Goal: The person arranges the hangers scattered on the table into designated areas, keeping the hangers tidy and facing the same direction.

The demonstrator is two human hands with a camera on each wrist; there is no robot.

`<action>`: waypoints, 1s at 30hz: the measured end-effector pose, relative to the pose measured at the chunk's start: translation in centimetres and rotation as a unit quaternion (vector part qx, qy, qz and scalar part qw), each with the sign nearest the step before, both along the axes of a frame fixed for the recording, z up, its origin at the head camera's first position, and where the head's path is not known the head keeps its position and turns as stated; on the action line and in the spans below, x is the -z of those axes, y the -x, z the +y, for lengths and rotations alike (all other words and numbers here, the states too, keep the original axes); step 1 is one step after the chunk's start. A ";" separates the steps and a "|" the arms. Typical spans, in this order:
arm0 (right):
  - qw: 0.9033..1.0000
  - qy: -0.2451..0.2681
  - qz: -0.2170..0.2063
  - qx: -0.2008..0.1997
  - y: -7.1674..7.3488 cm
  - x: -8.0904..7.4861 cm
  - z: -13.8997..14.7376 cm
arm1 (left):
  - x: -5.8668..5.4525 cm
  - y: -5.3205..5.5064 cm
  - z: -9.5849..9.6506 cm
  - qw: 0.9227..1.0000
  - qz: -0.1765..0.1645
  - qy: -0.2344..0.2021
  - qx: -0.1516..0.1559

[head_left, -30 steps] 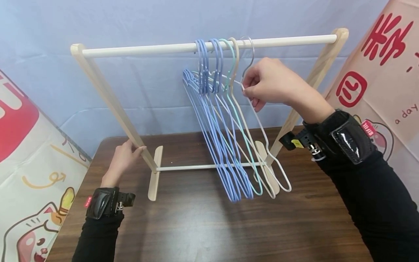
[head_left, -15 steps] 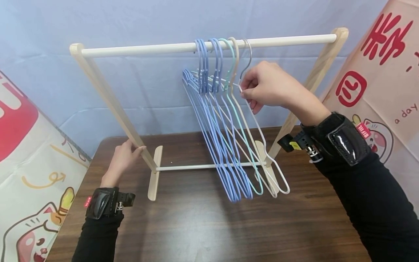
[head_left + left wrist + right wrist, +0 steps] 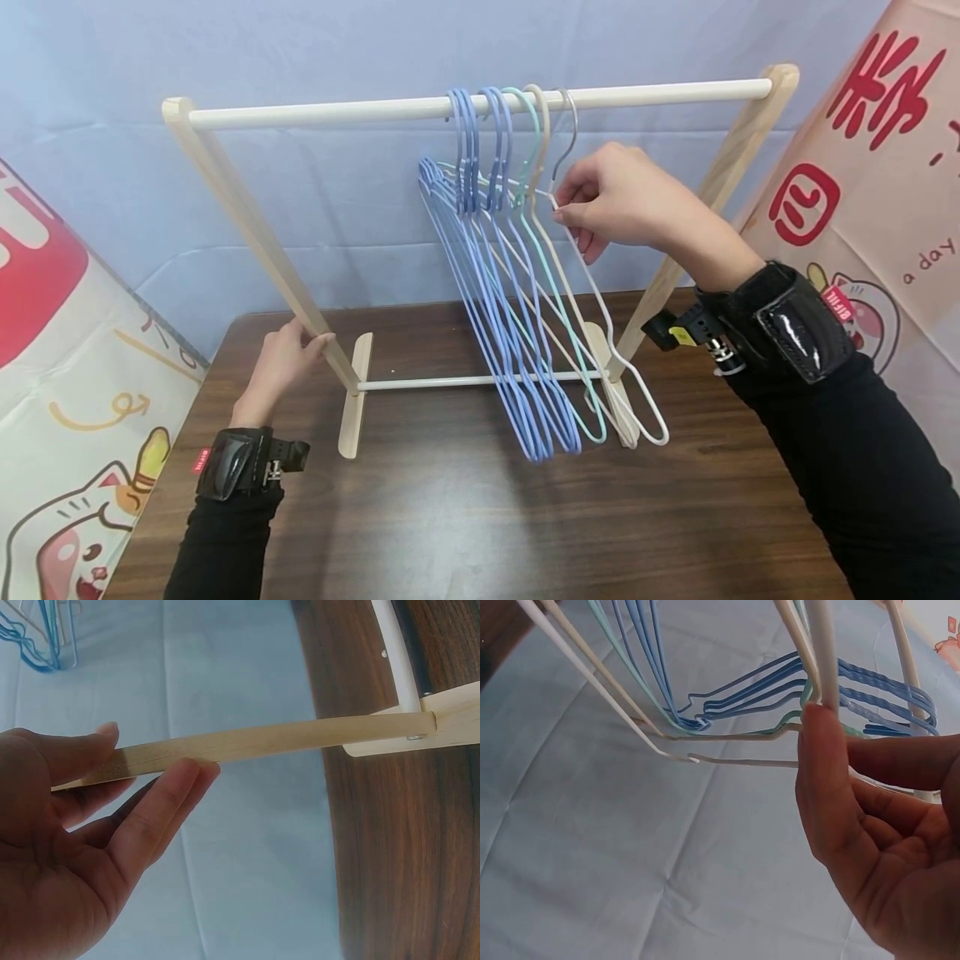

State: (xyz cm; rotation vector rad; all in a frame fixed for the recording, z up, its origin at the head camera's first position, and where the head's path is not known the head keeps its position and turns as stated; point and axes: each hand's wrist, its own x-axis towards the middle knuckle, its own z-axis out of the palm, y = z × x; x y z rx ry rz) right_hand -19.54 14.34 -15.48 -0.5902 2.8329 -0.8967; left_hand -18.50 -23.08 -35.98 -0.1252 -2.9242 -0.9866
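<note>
A white hanger (image 3: 609,332) with a metal hook hangs over the rail (image 3: 322,113) of a small wooden rack. My right hand (image 3: 633,200) pinches this hanger between thumb and fingers at its shoulder, just below the hook. In the right wrist view the right hand (image 3: 870,832) has the thumb against a white bar of it. To its left hang a beige hanger (image 3: 546,125), a mint green hanger (image 3: 537,137) and several blue hangers (image 3: 474,167). Low on the left wooden leg (image 3: 247,217), my left hand (image 3: 281,362) grips the wood with thumb and fingers.
The rack stands on a dark wooden table (image 3: 465,517), on two flat feet (image 3: 348,425) joined by a thin lower bar (image 3: 427,384). Behind hangs a pale blue cloth (image 3: 360,50). Printed panels (image 3: 832,167) flank both sides.
My right hand and the white hanger have shifted slightly left and a little down, the hook sliding toward the beige hanger on the rail. The left hand keeps its place on the leg.
</note>
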 end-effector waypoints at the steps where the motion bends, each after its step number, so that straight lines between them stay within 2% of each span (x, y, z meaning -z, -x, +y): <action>1: 1.000 0.002 -0.001 0.000 0.0 0.0 0.0 | 0.0 0.0 0.0 1.000 0.000 0.000 -0.001; 7: 1.000 0.013 -0.001 -0.001 -0.1 0.2 0.3 | 0.0 0.0 0.0 1.000 0.000 0.001 -0.004; 14: 0.999 0.026 -0.021 -0.003 -0.1 0.6 0.7 | 0.0 -0.2 0.0 1.000 -0.004 -0.004 -0.002; 24: 0.999 0.048 -0.011 0.003 -0.3 1.3 1.4 | 0.1 -0.2 0.0 1.000 0.014 0.009 -0.010; 30: 0.997 0.078 0.014 0.003 -0.5 2.2 1.9 | 0.6 -0.1 -0.1 1.000 0.011 0.006 -0.011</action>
